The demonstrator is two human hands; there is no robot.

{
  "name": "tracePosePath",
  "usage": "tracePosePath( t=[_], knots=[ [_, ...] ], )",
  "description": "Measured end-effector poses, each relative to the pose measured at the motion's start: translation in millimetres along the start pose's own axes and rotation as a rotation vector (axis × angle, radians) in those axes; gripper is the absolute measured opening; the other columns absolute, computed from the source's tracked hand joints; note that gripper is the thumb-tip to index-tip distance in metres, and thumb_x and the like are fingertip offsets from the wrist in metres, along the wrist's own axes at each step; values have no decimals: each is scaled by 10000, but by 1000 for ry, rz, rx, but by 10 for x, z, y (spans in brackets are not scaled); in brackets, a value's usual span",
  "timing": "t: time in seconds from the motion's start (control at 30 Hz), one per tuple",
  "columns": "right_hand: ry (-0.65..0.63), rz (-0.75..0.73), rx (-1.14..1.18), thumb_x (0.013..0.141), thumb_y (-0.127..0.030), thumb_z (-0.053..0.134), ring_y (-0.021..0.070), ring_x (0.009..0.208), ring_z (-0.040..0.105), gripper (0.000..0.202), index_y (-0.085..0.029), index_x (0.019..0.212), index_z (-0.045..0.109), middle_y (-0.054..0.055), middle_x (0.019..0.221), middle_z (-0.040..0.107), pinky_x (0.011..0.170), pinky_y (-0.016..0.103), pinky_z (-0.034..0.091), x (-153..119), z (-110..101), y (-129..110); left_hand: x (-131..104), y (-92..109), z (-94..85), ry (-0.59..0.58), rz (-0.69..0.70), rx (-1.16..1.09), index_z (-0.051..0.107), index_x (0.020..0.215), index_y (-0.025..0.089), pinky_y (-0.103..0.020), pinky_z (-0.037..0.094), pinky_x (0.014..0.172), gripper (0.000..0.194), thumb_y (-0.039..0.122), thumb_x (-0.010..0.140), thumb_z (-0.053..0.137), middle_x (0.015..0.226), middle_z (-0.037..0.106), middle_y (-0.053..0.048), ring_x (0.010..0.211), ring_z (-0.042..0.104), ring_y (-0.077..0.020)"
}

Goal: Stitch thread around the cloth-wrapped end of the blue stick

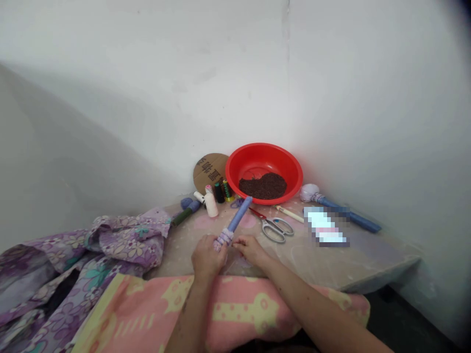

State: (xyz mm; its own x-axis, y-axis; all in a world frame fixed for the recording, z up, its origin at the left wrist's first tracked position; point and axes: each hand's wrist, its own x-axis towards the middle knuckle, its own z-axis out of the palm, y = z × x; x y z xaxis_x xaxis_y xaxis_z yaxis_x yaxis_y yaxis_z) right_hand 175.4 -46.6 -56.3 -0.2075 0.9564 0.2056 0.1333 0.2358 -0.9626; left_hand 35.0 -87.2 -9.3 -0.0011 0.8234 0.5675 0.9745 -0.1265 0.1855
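Observation:
My left hand is closed round the lower end of a stick wrapped in lavender-blue material, which slants up and away to the right. Pale lilac patterned cloth is gathered about the stick just above my fingers. Close to its right side, my right hand has thumb and fingers pinched together. Whether a thread or anything else is in that pinch is too small to make out. My left palm hides the stick's near end. Scissors with grey handles lie beyond my right hand.
A red basin with dark grains stands against the wall, beside a cardboard disc. Several thread spools cluster left of it. Floral fabric covers the left. A white-headed blue stick and a blurred-out bright object lie right.

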Motion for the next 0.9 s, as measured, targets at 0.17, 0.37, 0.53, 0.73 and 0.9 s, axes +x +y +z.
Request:
tracePosePath(
  t=[0.17,0.37,0.53,0.73,0.9],
  knots=[
    [-9,34,14,682,-135,483,68,415,367,122,-151,570,529,-62,430,411,427,186,285,-24,15,-69,-12,-14,8,13,19,9,559,820,200,-235,351,616,245,391,713,451,797,592,-22,769,531,-162],
    [-2,56,54,688,-139,489,51,374,345,91,-154,605,522,-74,424,404,385,171,273,-15,34,-80,-10,-5,2,19,10,5,562,827,198,-231,355,608,241,378,704,459,801,586,-27,764,531,-158],
    [3,88,94,694,-184,503,51,358,357,66,-164,631,506,-75,425,415,360,166,279,-3,51,-100,-18,18,-16,7,23,15,562,828,196,-234,354,614,235,367,710,451,804,580,-33,777,526,-163],
    [34,38,144,695,-187,480,57,345,372,45,-187,706,436,-95,421,410,359,169,293,-24,73,-139,-29,44,-50,-17,18,27,552,844,189,-237,356,635,233,352,719,440,825,568,-45,802,515,-168],
    [70,-19,84,688,-165,472,72,378,416,86,-195,740,409,-88,450,442,394,181,321,-17,74,-181,-45,76,-78,-33,31,32,543,860,190,-249,362,646,226,331,719,437,844,563,-52,820,503,-179]
  ],
)
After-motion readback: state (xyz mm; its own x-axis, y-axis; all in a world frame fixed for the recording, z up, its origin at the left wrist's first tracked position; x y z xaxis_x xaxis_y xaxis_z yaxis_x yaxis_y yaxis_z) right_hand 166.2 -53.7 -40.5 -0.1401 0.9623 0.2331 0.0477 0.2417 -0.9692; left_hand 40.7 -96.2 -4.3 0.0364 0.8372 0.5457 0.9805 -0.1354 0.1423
